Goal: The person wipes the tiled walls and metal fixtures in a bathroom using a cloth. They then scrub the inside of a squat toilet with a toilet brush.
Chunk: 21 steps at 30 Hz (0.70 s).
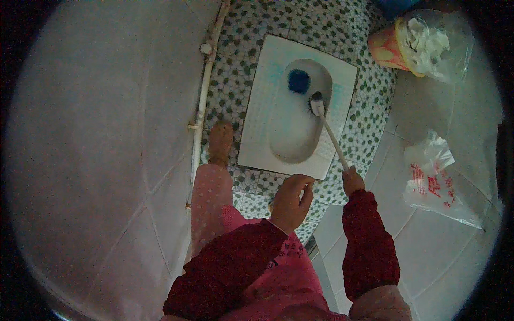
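Note:
My right hand (353, 181) grips the long pale handle of a toilet brush (334, 137). The brush's white head with dark bristles rests against the right inner side of the bowl of a squat toilet (297, 128), just beside the drain hole. Dark blue liquid (299, 81) fills that hole, and bluish streaks mark the white ceramic around the bowl. Close to the toilet's near edge hovers my left hand (294, 200), its fingers curled and a small gap showing by the thumb. Whether anything is inside those fingers is hidden.
A waste bin (385, 48) lined with a clear bag holds crumpled paper at the upper right. A plastic bag with red print (433, 180) hangs at the right tiled wall. Along the left wall runs a pipe (204, 88); my foot (221, 142) stands on the pebble-patterned floor (249, 24).

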### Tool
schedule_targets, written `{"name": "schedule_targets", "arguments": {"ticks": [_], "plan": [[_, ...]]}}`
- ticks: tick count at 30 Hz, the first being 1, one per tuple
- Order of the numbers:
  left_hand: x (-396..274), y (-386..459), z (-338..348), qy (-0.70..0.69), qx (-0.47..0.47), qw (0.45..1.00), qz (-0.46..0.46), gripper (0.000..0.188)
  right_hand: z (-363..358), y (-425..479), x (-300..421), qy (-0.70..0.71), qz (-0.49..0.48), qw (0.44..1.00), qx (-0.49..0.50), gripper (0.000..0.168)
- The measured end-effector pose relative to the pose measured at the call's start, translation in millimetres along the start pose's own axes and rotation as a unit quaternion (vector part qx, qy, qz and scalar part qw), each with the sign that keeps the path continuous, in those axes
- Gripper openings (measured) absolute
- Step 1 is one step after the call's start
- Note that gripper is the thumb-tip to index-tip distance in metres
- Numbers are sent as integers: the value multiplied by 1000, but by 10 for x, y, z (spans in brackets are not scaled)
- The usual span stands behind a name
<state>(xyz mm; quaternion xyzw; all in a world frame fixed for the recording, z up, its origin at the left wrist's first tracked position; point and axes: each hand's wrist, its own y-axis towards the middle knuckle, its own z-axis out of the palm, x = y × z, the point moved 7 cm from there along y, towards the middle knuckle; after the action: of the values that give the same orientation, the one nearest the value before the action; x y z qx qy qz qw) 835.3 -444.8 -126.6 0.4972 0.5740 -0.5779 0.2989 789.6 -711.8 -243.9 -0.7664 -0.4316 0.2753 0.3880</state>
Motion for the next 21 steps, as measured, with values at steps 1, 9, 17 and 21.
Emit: {"name": "schedule_targets", "arguments": {"ticks": [1,9,17,21], "plan": [[18,3,7,7,14,1000,4,17,74,-33,-98,15,5,1000,-6,33],[190,-36,174,17,68,996,-52,20,455,206,912,535,13,835,128,35],[49,-121,231,8,57,997,-44,17,2333,-231,414,426,-185,832,304,32],[59,-112,240,5,44,999,-12,15,2191,-754,329,67,-345,923,158,38]]}}
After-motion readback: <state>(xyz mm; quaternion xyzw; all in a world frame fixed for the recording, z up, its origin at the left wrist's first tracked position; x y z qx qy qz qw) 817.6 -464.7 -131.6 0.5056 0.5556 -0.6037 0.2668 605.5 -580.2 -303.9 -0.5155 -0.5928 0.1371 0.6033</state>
